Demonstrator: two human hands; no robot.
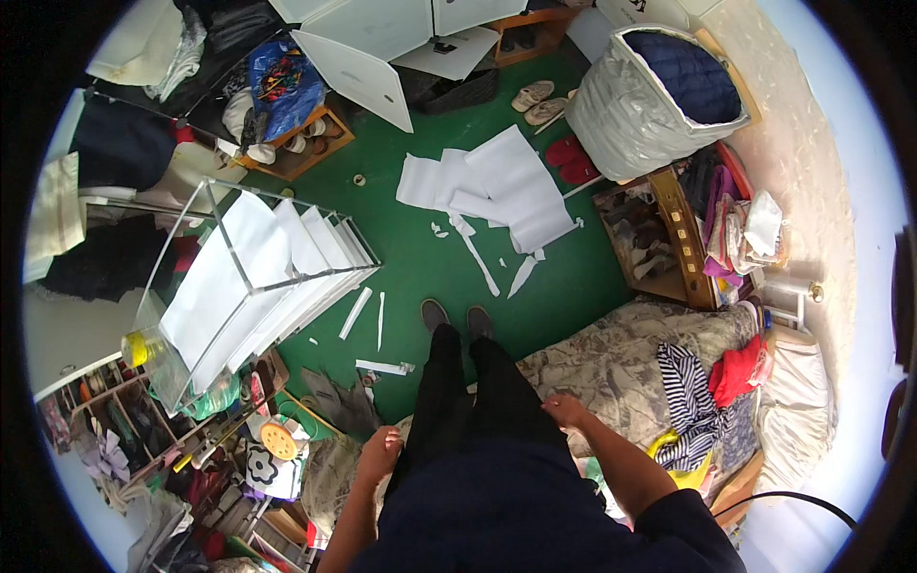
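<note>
Both my arms hang beside my dark trousers. My left hand (382, 451) is loosely curled at my left thigh, with nothing visible in it. By my right thigh is my right hand (565, 412), its fingers bent in and nothing seen in them, near the patterned bedspread (602, 358). Ahead of my shoes, white sheets (516, 181) lie overlapping on the green floor, with torn scraps (523, 272) and a narrow strip (482, 263) around them. To the left stands a metal-framed rack (229, 239) whose shelves are covered with white sheets (239, 277).
White cabinet doors (368, 76) hang open at the far side. A grey storage bag (616, 105) with dark bedding stands far right, beside red slippers (571, 159) and a wooden shoe cabinet (680, 234). Thin strips (355, 313) and a grey dustpan (339, 401) lie left of my feet.
</note>
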